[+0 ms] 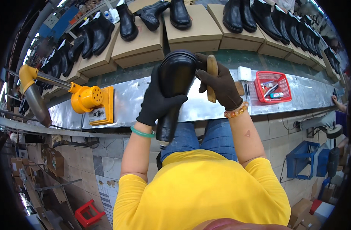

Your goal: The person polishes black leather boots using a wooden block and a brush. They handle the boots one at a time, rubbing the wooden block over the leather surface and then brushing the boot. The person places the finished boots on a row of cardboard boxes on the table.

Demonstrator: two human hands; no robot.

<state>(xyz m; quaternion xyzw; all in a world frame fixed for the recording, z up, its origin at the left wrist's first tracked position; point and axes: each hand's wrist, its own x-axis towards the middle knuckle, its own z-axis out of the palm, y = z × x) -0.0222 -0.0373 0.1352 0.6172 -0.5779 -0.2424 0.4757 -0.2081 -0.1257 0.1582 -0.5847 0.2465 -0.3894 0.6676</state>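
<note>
My left hand (159,97), in a black glove, is wrapped round a glossy black ankle boot (177,78). The boot is held over the near edge of the metal-topped bench, toe away from me and shaft toward my lap. In a dark brown glove, my right hand (221,86) is closed on a tapered wooden tool (212,73) with a pale, worn surface. Its fingertips reach the right side of the boot's toe. Whether the tool has a working end hidden by the fingers, I cannot tell.
A yellow hot-air blower (87,99) with a metal nozzle stands left on the bench (127,97). To the right are a white block (244,73) and a red basket (274,100) of small items. Beyond, black boots (180,15) stand on cardboard boxes (192,36).
</note>
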